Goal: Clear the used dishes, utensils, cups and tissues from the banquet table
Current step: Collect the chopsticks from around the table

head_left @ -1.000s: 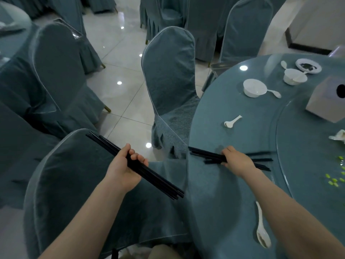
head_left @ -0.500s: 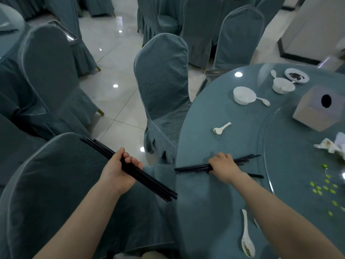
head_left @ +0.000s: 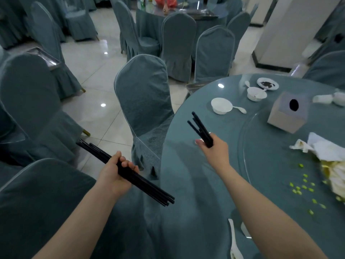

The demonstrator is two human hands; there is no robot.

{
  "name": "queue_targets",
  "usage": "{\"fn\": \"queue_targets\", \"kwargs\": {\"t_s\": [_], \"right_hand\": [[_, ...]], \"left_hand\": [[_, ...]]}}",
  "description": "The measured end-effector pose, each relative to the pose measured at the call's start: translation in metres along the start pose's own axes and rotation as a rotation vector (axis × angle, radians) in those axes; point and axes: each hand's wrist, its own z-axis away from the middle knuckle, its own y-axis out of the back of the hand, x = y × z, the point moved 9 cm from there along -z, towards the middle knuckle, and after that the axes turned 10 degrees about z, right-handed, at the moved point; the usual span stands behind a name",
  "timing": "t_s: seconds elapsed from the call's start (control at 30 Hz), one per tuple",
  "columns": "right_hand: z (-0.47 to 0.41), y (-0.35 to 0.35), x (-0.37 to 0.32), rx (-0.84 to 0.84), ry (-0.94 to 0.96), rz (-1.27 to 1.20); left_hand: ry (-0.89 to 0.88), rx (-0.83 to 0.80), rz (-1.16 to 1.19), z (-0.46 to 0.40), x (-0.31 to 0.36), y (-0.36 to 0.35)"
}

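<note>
Currently the person is gathering black chopsticks off the banquet table (head_left: 196,184), one bunch per hand. Left hand (head_left: 113,174) is wrapping its fingers round a thick chopstick bundle (head_left: 130,174) near its middle, so the sticks are running from 10 o'clock to 4 o'clock out either side of the fist, held off the table over the chair cover (head_left: 46,202); a mid-length grip is probably keeping the load balanced. Right hand (head_left: 212,148) is closing round the lower ends of a smaller chopstick bunch (head_left: 200,128), tips fanning up toward 11 o'clock, lifted clear of the tabletop near the table's 9 o'clock edge. Sticks in it are uneven, not squared up, so likely a quick scoop.

Remaining on the table: a white bowl (head_left: 221,106) with a spoon (head_left: 239,109) just beside it at roughly 12 o'clock from the right hand, a second bowl (head_left: 256,94) with a spoon lying in it, and a soiled small plate (head_left: 267,83) beyond. A tissue box (head_left: 287,113) is sitting at 2 o'clock, crumpled tissues (head_left: 321,148) at 3 o'clock on the turntable (head_left: 270,165), with green scraps (head_left: 304,186) scattered below. Another spoon (head_left: 234,245) is lying at 6 o'clock by the right forearm. Judging by this, clearing is at an early stage; merging both bunches looks like the sensible next step.
</note>
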Motion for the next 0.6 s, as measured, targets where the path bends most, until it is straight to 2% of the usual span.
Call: {"fn": "queue_targets", "kwargs": {"t_s": [0.13, 0.23, 0.4, 0.6], "right_hand": [[-0.003, 0.028, 0.002, 0.12, -0.149, -0.403], [-0.006, 0.039, 0.004, 0.161, -0.154, -0.552], [0.007, 0.029, 0.026, 0.149, -0.213, -0.579], [0.029, -0.018, 0.066, -0.038, -0.377, -0.498]], "left_hand": [[0.016, -0.024, -0.018, 0.002, -0.005, -0.013], [0.027, -0.026, -0.02, 0.002, -0.011, -0.016], [0.05, -0.036, -0.029, 0.001, -0.019, -0.015], [0.047, -0.012, -0.022, -0.001, -0.019, -0.006]]}}
